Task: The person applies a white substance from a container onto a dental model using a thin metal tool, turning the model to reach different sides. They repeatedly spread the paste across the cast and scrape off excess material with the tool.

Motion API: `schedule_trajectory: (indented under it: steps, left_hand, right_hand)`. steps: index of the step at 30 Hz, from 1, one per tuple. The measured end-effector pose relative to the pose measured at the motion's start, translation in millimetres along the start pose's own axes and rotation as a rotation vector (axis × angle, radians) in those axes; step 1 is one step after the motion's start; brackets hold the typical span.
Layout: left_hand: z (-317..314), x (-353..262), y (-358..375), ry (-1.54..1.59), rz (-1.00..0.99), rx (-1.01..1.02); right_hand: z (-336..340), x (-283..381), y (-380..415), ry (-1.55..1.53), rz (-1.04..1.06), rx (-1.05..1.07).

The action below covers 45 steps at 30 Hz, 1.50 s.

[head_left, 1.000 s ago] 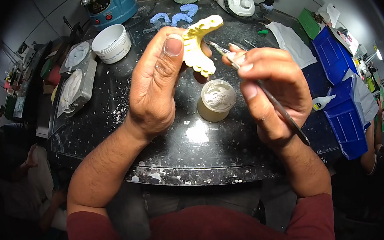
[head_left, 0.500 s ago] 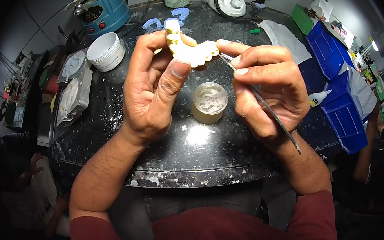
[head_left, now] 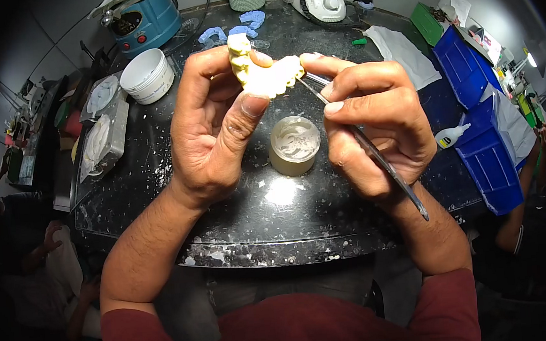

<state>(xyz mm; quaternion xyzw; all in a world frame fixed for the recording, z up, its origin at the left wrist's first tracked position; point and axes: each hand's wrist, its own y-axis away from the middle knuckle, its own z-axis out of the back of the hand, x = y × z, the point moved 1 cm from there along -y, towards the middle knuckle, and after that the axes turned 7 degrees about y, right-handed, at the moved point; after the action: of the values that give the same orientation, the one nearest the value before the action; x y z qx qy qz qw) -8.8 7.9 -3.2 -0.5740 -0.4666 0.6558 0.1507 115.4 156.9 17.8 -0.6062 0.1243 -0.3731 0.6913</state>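
Observation:
A pale yellow dental model [head_left: 264, 76], curved like an arch of teeth and brightly lit, is held up over the bench. My left hand [head_left: 215, 124] is closed on it, thumb in front and fingers behind. My right hand [head_left: 381, 117] pinches a thin dark metal dental tool [head_left: 385, 165], whose lower end slants down past the palm. The tool's tip is right at the model's right end, and my right index fingertip is by that end too. Below, between the hands, stands a round jar [head_left: 294, 146] with whitish residue inside.
Blue arch-shaped pieces [head_left: 252, 19] lie behind the model. A white tub [head_left: 147, 76] and a grey box [head_left: 107, 142] stand at left, a blue machine [head_left: 143, 23] behind. Blue trays [head_left: 486, 153], a white bottle [head_left: 453, 136] and a cloth [head_left: 402, 54] lie right. People sit at both sides.
The model has turned slightly in my left hand, its right end now closer in. My right hand has shifted a little left with the tool, whose tip stays at the model.

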Motion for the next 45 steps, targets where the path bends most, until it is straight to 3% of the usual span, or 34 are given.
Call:
schedule_trajectory:
  steps: [2, 5, 29, 45]
  left_hand:
    - [-0.3, 0.8, 0.0, 0.008, 0.007, -0.006]
    - [-0.7, 1.2, -0.3, 0.018, -0.012, -0.005]
    - [2.5, 0.0, -0.2, -0.125, -0.021, 0.051]
    - [5.4, 2.4, 2.3, -0.173, -0.026, 0.032]
  right_hand:
    - [2.0, -0.2, 2.8, -0.025, -0.005, 0.092]
    - [-6.1, 0.9, 0.9, -0.014, -0.025, -0.055]
    - [-5.3, 3.5, 1.4, -0.013, -0.137, -0.054]
    - [-2.5, 0.9, -0.5, 0.022, -0.090, -0.001]
